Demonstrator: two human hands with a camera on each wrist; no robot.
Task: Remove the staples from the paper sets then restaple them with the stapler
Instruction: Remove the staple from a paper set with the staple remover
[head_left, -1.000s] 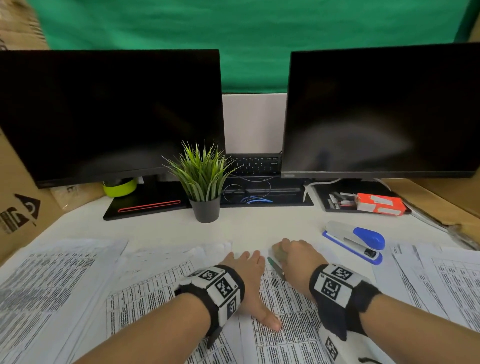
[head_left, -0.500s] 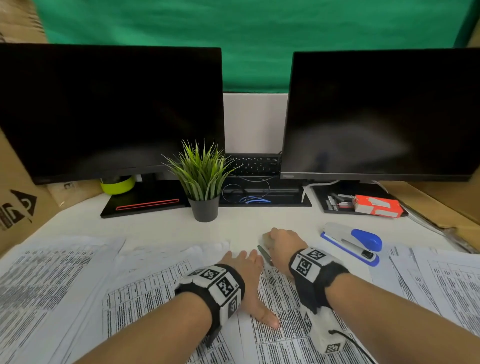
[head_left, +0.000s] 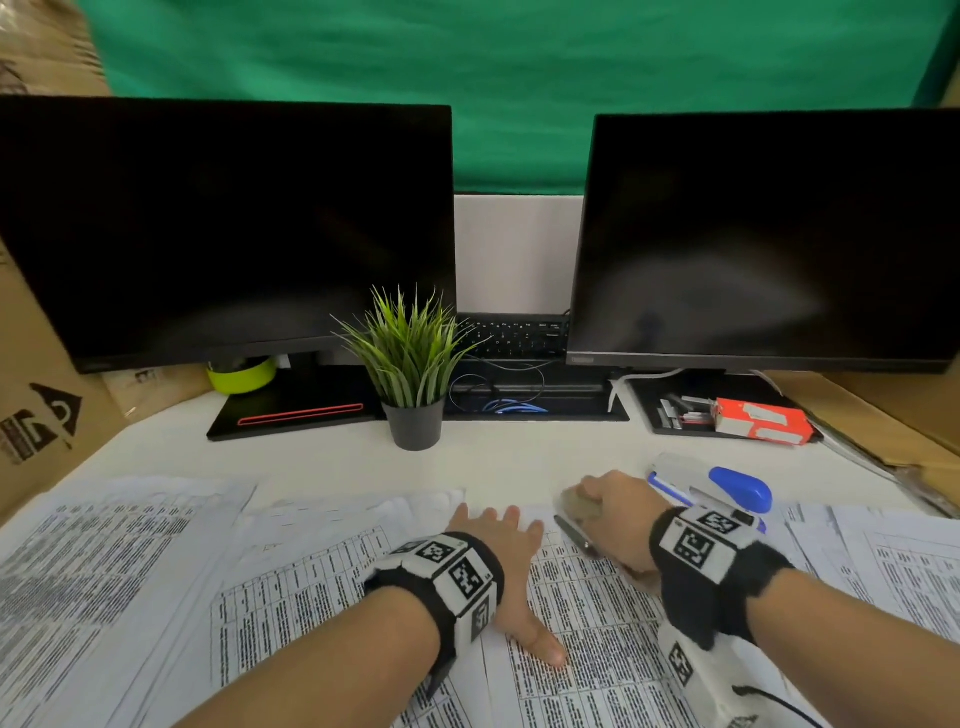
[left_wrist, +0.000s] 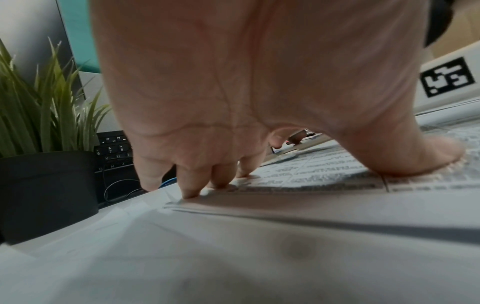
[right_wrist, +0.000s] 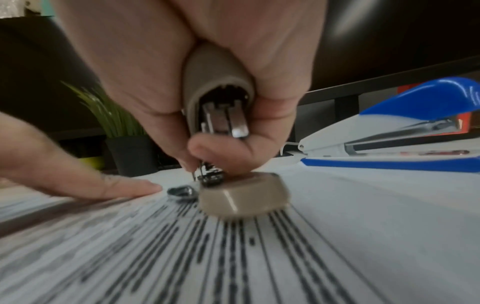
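A printed paper set (head_left: 597, 623) lies in front of me on the white desk. My left hand (head_left: 498, 545) presses flat on it, fingers straight, fingertips (left_wrist: 192, 193) at its top edge. My right hand (head_left: 613, 514) grips a beige staple remover (head_left: 576, 506) at the set's top right corner. In the right wrist view the staple remover (right_wrist: 218, 86) points down, its metal claws touching the paper (right_wrist: 233, 257) beside my left index finger (right_wrist: 78, 170). The blue and white stapler (head_left: 711, 488) lies just right of my right hand, untouched.
More paper stacks lie at the left (head_left: 104, 571) and right (head_left: 883, 571). A potted plant (head_left: 413, 374) stands behind my left hand. Two dark monitors (head_left: 223, 228), a keyboard (head_left: 511, 332) and a red staple box (head_left: 761, 421) fill the back. Cardboard walls flank the desk.
My right hand has moved left and away from me with the staple remover, down onto the paper's top corner. My left hand has stayed pressed on the paper.
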